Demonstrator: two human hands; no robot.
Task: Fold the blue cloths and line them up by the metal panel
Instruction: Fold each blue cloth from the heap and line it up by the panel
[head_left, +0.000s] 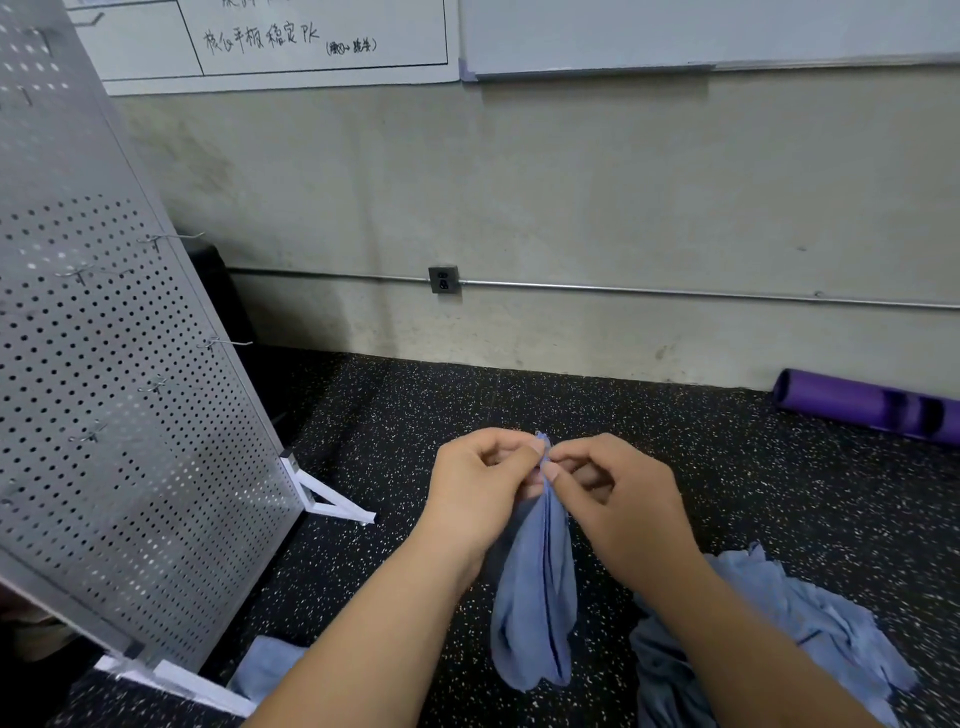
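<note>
Both hands are meeting mid-frame above the floor. Left hand (483, 488) and right hand (618, 499) are pinching the top edge of a light blue fabric cloth (535, 613), with the fingers (511, 452) curled in tight on the bunched corner. The cloth is hanging down between the forearms in long vertical folds. Its lower end is reaching toward the black speckled rubber floor (727, 467); cannot tell if it is touching.

A crumpled pile of light blue cloths (779, 639) is lying on the floor at lower right, partly hidden by the right forearm. A flatter piece of blue cloth (265, 667) is lying at lower left, just beside the near white foot (202, 686) of the panel, with the left forearm cutting across its right side.

The grey perforated metal panel (119, 415) is standing tilted along the left side, with small wire hooks (171, 238) sticking out of it and a second white angled foot (332, 499) at its far end. A dark object (218, 291) is sitting behind the panel, mostly hidden.

Against the beige wall, a purple rolled mat (872, 408) is lying at the far right, well apart from the hands. A grey wall outlet (444, 279) and a thin metal conduit pipe (675, 291) are running along the wall. A whiteboard (675, 36) and a white sheet with handwriting (311, 41) are hanging above.
</note>
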